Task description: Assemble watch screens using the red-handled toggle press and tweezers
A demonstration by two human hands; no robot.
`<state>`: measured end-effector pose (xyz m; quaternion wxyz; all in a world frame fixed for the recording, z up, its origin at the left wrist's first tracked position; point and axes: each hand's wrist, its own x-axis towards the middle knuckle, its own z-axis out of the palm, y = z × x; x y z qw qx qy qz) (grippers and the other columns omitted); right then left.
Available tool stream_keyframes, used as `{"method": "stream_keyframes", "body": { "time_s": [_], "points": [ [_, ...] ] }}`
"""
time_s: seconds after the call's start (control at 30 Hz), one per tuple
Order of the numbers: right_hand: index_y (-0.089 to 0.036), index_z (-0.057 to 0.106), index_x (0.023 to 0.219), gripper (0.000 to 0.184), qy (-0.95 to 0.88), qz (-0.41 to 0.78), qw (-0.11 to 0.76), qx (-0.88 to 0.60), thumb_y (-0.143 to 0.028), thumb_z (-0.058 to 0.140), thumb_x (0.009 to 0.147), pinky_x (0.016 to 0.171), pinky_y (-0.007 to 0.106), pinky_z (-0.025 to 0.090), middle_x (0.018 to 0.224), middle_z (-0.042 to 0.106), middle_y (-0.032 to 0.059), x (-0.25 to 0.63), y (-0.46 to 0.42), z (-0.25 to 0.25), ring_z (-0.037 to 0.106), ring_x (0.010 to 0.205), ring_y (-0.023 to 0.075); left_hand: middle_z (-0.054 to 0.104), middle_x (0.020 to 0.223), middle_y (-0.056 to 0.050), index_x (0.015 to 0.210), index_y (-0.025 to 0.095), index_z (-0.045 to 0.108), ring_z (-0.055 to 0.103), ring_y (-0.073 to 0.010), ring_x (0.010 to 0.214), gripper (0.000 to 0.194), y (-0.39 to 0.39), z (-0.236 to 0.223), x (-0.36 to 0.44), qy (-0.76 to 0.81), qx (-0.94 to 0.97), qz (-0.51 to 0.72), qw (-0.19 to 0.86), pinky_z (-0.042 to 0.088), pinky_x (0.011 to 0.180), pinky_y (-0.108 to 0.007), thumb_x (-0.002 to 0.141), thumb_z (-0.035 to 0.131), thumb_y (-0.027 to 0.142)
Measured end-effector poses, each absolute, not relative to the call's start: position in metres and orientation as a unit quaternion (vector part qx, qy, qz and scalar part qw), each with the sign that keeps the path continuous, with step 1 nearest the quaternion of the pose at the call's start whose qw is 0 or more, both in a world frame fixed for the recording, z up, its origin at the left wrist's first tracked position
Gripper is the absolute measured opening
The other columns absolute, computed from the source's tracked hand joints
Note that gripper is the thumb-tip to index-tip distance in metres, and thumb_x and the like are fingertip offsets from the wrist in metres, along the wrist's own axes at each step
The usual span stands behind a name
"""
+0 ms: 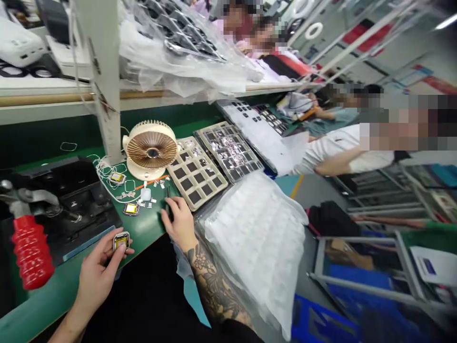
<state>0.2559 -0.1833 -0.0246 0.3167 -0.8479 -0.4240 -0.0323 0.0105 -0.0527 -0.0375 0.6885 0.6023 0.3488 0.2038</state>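
Observation:
My left hand (pixel 103 267) pinches a small rounded-square watch case (pixel 121 241) between thumb and fingers, over the bench edge. Its open inside shows a yellow part. My right hand (pixel 180 221) is curled round a thin dark tool that looks like tweezers (pixel 168 192), its tip pointing away from me over the green bench. A second watch case (pixel 131 208) with a yellow inside lies between my hands, and another (pixel 117 177) rests farther back by the white cable. Small silvery pieces (pixel 150 204) are scattered beside a white square block (pixel 145 194).
A cream fan (pixel 152 150) stands behind the scattered pieces. Two compartment trays (pixel 194 178) (pixel 232 152) sit to its right. At left is a black fixture with a red-handled clamp (pixel 32 252). Bagged white trays (pixel 257 238) lie right of my arm; co-workers sit beyond.

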Motion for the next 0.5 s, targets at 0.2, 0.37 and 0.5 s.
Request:
{"method": "stream_keyframes", "body": {
  "time_s": [0.2, 0.37, 0.5],
  "points": [
    [-0.025, 0.064, 0.147, 0.048, -0.463, 0.011, 0.256, -0.848, -0.043, 0.072, 0.103, 0.104, 0.049, 0.063, 0.141, 0.070, 0.0154, 0.251, -0.200, 0.011, 0.070, 0.124, 0.0315, 0.086, 0.123, -0.011, 0.151, 0.025, 0.068, 0.086, -0.0318, 0.106, 0.057, -0.055, -0.037, 0.016, 0.334, 0.672, 0.196, 0.631, 0.067, 0.107, -0.047, 0.101, 0.078, 0.052],
    [-0.025, 0.078, 0.121, 0.022, -0.451, -0.035, 0.181, -0.873, -0.026, 0.061, 0.107, 0.088, 0.037, 0.062, 0.108, 0.080, 0.0070, 0.351, -0.216, 0.072, 0.074, 0.095, 0.0217, 0.086, 0.120, -0.011, 0.160, 0.026, 0.060, 0.086, -0.0317, 0.107, 0.065, -0.056, -0.030, 0.018, 0.343, 0.672, 0.206, 0.623, 0.065, 0.110, -0.051, 0.104, 0.073, 0.055],
    [-0.018, 0.083, 0.120, 0.031, -0.379, 0.008, 0.048, -0.924, -0.015, 0.058, 0.102, 0.097, 0.033, 0.057, 0.123, 0.082, 0.0130, 0.469, -0.201, 0.093, 0.075, 0.105, 0.0233, 0.085, 0.121, -0.013, 0.158, 0.024, 0.059, 0.086, -0.0326, 0.108, 0.065, -0.058, -0.027, 0.019, 0.352, 0.666, 0.201, 0.626, 0.068, 0.104, -0.049, 0.104, 0.072, 0.058]
  ]
}}
